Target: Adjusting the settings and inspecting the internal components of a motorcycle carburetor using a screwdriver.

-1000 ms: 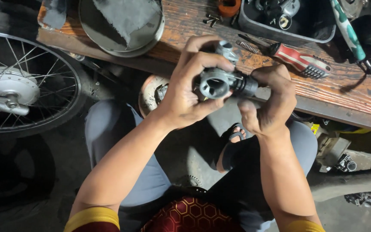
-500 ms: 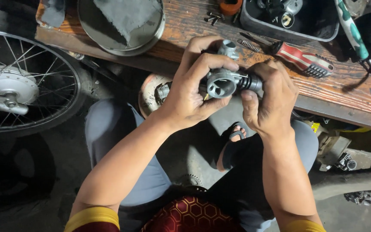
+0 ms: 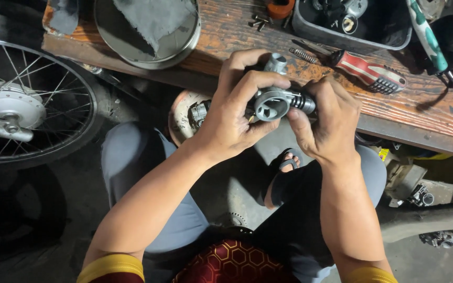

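I hold a small grey metal carburetor body [image 3: 273, 100] in front of the workbench edge, its round bore facing me. My left hand [image 3: 234, 112] wraps around the body from the left, thumb below and fingers over the top. My right hand [image 3: 323, 123] grips the black ribbed end [image 3: 304, 101] that sticks out of the body's right side, fingers pinched on it. Both hands are joined on the same part above my knees.
The wooden workbench [image 3: 394, 112] carries a round metal pan [image 3: 148, 29] with a grey rag, a red-handled screwdriver [image 3: 365, 71], a small spring [image 3: 301, 55], a dark parts tray [image 3: 352, 21] and a green-handled tool [image 3: 425, 36]. A spoked wheel [image 3: 27, 105] stands at left.
The carburetor body has turned slightly in my hands, and my right hand has shifted its grip on the black ribbed end. Both hands stay in about the same place.
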